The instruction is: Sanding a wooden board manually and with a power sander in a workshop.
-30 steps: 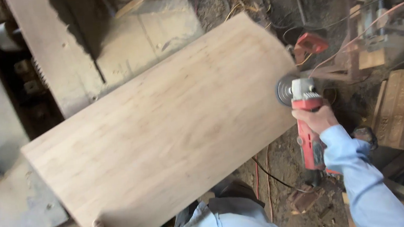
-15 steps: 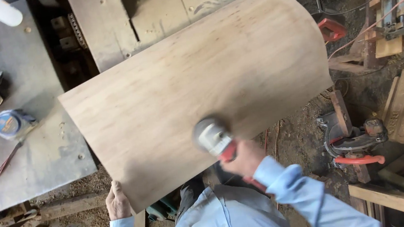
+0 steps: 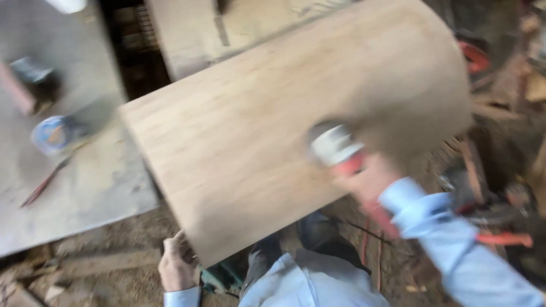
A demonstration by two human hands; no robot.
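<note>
Across the bench [image 3: 41,213] edge: wooden panel [image 3: 270,121], tilted | left hand [image 3: 176,264] gripping its lower corner | right hand [image 3: 370,178] clamped on red grinder [image 3: 335,148], disc on panel | tape measure [image 3: 54,134] on bench, well apart

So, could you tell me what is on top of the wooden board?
A red angle grinder, gripped by the right hand, sits on the wooden board. Its disc is hidden beneath the grinder's head.
</note>
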